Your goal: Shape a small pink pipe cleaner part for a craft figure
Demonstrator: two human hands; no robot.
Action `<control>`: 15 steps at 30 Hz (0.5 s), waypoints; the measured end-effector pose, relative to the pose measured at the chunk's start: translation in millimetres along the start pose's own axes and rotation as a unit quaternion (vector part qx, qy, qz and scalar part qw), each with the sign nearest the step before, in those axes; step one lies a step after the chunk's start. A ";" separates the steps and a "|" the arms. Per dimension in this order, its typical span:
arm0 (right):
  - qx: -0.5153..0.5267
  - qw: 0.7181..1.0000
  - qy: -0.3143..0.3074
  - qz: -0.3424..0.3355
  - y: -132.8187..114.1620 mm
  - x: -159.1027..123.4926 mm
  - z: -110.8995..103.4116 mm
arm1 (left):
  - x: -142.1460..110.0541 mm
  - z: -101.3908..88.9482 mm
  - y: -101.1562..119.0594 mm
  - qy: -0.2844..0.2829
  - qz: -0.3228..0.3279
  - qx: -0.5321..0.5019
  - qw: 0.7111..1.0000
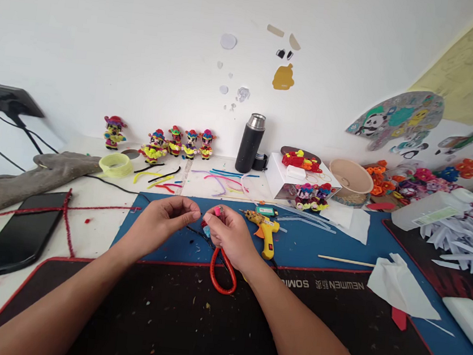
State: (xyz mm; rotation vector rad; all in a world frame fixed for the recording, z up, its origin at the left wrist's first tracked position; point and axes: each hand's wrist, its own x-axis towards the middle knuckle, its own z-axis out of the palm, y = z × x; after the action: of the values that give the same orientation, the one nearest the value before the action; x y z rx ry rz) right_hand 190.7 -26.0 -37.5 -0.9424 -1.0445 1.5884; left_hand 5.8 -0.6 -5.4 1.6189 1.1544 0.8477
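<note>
"Where does the small red and light-blue piece [206,229] lie?"

"Between the hands, right by the curled fingers of the right hand [233,238] and partly hidden by them. A pink bit [218,211] shows at that hand's thumb and forefinger."

"And the grip?"

"The right fingers are closed round a red-handled tool [222,291], its loop hanging below the palm. On the left hand [167,222], thumb and forefinger come narrowly together near the right thumb; I can't tell whether they pinch anything."

"What edges are close?"

"The red rim of the black mat [152,316] runs just below the hands, over the blue mat [309,245]. The yellow glue gun [269,239] lies just beside the right hand, so that side is tight."

"Where's the open room?"

"Toward the person, between the forearms, the black mat has only scraps. Farther left, the phone [20,235] lies on the white surface [96,241], well apart from the fingers."
</note>
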 end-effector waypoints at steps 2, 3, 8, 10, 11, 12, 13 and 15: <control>0.004 1.000 0.000 0.002 -0.3 -0.1 0.4 | 0.0 0.1 -1.2 -0.002 0.001 -0.007 1.000; 0.005 1.000 0.000 0.002 -0.5 -0.3 0.6 | 0.1 0.1 -1.8 -0.003 0.002 -0.009 1.000; 0.009 1.000 -0.006 0.000 -1.6 -1.2 0.6 | 0.1 0.2 -2.7 -0.015 0.008 -0.006 1.000; 0.008 1.000 -0.009 0.000 -0.7 -1.0 -0.1 | -0.1 0.1 -2.6 -0.018 0.007 -0.004 1.000; 0.007 1.000 -0.009 0.001 0.0 -0.8 -0.6 | -0.1 0.1 -2.4 -0.019 0.006 -0.003 1.000; 0.006 1.000 -0.009 0.001 0.9 -0.4 -1.1 | -0.2 0.1 -2.3 -0.018 0.004 -0.004 1.000; 0.004 1.000 -0.008 0.001 1.9 -0.1 -1.6 | -0.3 0.1 -2.1 -0.017 0.003 -0.005 1.000; 0.001 1.000 -0.009 0.001 3.5 0.6 -2.4 | -0.5 0.2 -1.8 -0.019 0.001 -0.006 1.000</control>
State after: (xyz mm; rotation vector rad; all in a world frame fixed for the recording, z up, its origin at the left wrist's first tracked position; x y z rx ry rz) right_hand 191.7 -25.5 -41.7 -0.9297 -1.0538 1.6016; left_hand 5.3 -1.0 -7.2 1.6203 1.1194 0.8215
